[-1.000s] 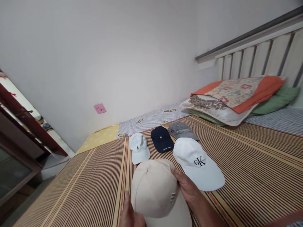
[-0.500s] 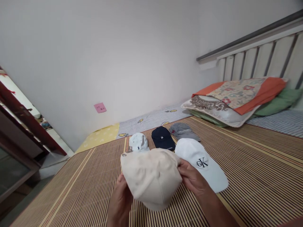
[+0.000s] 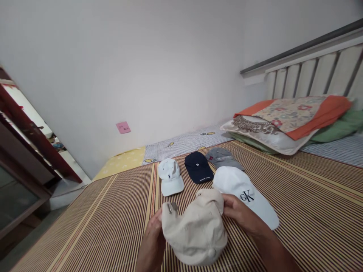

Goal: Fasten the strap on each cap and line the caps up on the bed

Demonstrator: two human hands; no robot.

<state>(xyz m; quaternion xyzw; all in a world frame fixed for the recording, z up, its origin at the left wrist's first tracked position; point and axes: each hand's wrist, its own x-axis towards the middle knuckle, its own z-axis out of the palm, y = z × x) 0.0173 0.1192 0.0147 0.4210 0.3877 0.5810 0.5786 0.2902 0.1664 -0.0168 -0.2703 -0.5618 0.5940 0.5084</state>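
Between my two hands is a beige baseball cap (image 3: 197, 230), its crown towards me and the gap with a metal buckle at its back strap facing up and away. My left hand (image 3: 153, 236) is closed on the cap's left edge near the buckle. On the opposite edge, my right hand (image 3: 236, 211) pinches the fabric. Just beyond lie a white cap with a small dark emblem (image 3: 171, 175), a navy cap (image 3: 197, 166), a grey cap (image 3: 224, 158) and, by my right hand, a white cap with black letters (image 3: 245, 194).
A striped mat (image 3: 107, 215) covers the bed beneath the caps. Pillows with an orange-edged floral cover (image 3: 295, 113) are stacked at the back right, by a radiator (image 3: 312, 75). A pink note (image 3: 123, 127) is stuck on the wall. A doorway with a dark red frame (image 3: 36, 139) stands left.
Both hands have lowered the beige cap towards me and tipped it, so its back opening and buckle show more. The white cap with the small emblem is now uncovered.
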